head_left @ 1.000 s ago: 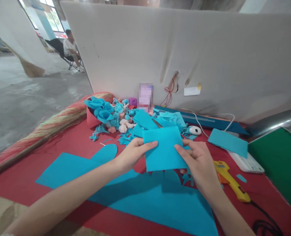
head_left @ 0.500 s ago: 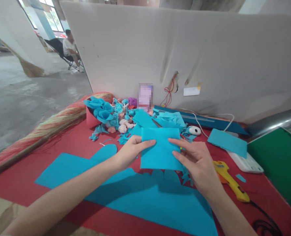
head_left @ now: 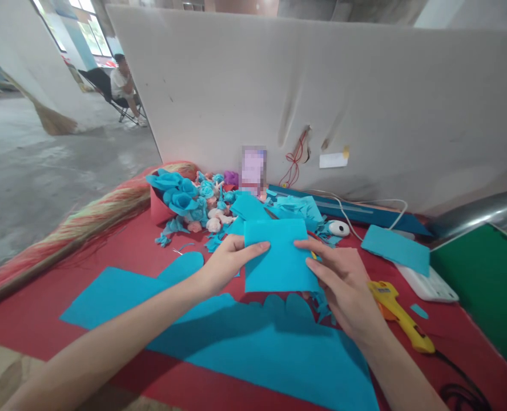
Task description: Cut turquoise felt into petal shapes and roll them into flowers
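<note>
A folded square of blue crepe-like paper [head_left: 279, 265] is held up over the table. My left hand [head_left: 232, 260] pinches its left side, thumb lying on the front and the fingers behind. At the right edge, my right hand [head_left: 343, 279] has its fingertips against the paper; part of its grip is hidden. Above the paper's top edge shows a dark, pointed metal blade [head_left: 271, 212], and a small yellow part peeks out beside my right fingers. Below lies a large blue sheet [head_left: 253, 348] with a scalloped upper edge. Another blue piece [head_left: 112, 294] with a rounded end rests to the left.
Blue paper flowers [head_left: 178, 194] and scraps are heaped at the back. A yellow glue gun [head_left: 401, 319] with a black cord lies right, near a folded blue stack [head_left: 397, 249] on a white device. A broom [head_left: 65, 240] lies along the left edge. A person [head_left: 123, 85] sits far off.
The folded paper has shifted slightly, its right top corner moving left and its lower right corner out from the right fingers. Both hands stay nearly in place.
</note>
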Demonstrator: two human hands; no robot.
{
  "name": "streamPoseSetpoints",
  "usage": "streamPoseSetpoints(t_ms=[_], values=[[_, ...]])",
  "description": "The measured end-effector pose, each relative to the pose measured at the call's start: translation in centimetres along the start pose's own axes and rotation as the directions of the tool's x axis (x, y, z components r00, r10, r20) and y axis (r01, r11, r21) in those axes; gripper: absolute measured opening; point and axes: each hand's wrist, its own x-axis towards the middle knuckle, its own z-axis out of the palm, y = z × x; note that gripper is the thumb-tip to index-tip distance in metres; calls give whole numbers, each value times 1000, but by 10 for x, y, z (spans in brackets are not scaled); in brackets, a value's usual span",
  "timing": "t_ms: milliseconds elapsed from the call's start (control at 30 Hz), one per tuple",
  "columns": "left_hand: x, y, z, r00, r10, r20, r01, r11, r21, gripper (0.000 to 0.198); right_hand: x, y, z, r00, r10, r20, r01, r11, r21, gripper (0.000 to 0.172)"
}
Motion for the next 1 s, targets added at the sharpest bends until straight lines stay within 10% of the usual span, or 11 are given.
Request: streamPoseSetpoints(t_ms=[433, 633, 1000], values=[[-5, 20, -8, 957, 65, 281, -191, 873, 448, 29, -4, -17, 12, 962, -9, 274, 111, 927, -358, 29], [-3, 21, -10, 972, 189, 137, -232, 850, 474, 41, -5, -27, -7, 914, 42, 404, 143, 898, -416, 27], [-4, 17, -3, 990, 112, 81, -129, 959, 254, 21, -1, -22, -13, 997, -8, 74, 41, 887, -459, 23]])
